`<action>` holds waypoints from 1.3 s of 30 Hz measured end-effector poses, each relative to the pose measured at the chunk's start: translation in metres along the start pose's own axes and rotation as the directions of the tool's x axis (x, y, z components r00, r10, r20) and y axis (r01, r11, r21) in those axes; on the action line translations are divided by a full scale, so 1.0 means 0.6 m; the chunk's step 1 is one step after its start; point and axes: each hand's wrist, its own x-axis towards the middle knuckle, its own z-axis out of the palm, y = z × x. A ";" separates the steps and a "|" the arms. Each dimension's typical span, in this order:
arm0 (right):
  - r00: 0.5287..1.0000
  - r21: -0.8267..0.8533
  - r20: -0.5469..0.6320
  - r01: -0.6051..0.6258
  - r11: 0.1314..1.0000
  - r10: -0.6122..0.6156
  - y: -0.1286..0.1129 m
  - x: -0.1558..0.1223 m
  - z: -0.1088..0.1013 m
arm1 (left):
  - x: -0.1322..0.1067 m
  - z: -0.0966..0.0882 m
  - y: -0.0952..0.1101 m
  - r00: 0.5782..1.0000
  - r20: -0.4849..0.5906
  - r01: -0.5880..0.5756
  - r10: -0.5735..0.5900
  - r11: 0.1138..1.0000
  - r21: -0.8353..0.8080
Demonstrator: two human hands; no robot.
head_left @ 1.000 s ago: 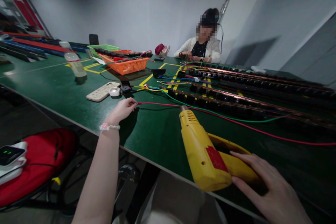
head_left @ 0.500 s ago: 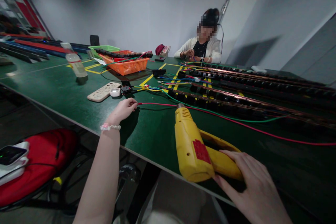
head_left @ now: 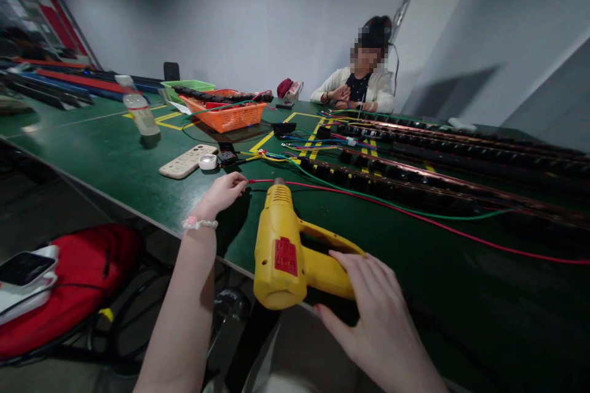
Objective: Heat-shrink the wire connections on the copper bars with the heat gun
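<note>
My left hand [head_left: 225,190] pinches the end of a red wire [head_left: 369,197], just above the green table [head_left: 193,196]. From there the wire runs off to the right edge of the view. My right hand [head_left: 369,295] is wrapped round the handle of a yellow heat gun [head_left: 281,245], whose metal nozzle points away from me. That nozzle is close to the wire, a short way right of my left fingertips. Beyond it a green wire [head_left: 396,211] curves beside the long black strips [head_left: 378,181] with copper-coloured bars.
An orange basket [head_left: 235,118] and a green basket [head_left: 188,85] stand at the back. A bottle [head_left: 141,113], a phone [head_left: 187,161] and a small white case [head_left: 208,163] are on the left. Across the table sits a person [head_left: 357,86]. A red stool [head_left: 87,282] is at lower left.
My right hand has brought the heat gun leftward, so its nozzle is now nearer the wire end in my left hand. The left hand keeps its pinch. The other person's hands have shifted slightly.
</note>
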 end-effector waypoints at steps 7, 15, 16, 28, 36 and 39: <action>1.000 0.137 0.024 -0.012 0.991 0.008 -0.051 0.031 0.018 | 0.004 0.001 -0.002 1.000 -0.021 -0.022 0.023 0.999 0.049; 0.990 0.124 -0.118 -0.059 0.990 0.074 -0.063 0.033 0.043 | 0.011 0.006 -0.017 1.000 -0.002 -0.031 0.031 0.999 -0.021; 0.991 0.117 -0.116 -0.058 0.991 0.072 -0.061 0.033 0.043 | 0.011 0.006 -0.018 1.000 -0.002 -0.030 0.030 0.999 -0.022; 0.995 -0.008 -0.102 -0.016 1.000 0.015 0.001 0.007 0.016 | 0.013 0.011 -0.032 0.999 0.030 -0.025 0.027 0.997 -0.067; 0.992 -0.153 -0.123 -0.042 0.987 0.023 0.060 -0.031 -0.006 | 0.008 0.007 -0.024 0.999 0.034 -0.004 0.006 0.998 -0.056; 0.990 -0.231 -0.139 -0.034 0.972 0.001 0.081 -0.046 -0.016 | 0.009 0.007 -0.024 1.000 0.028 -0.006 0.008 0.999 -0.045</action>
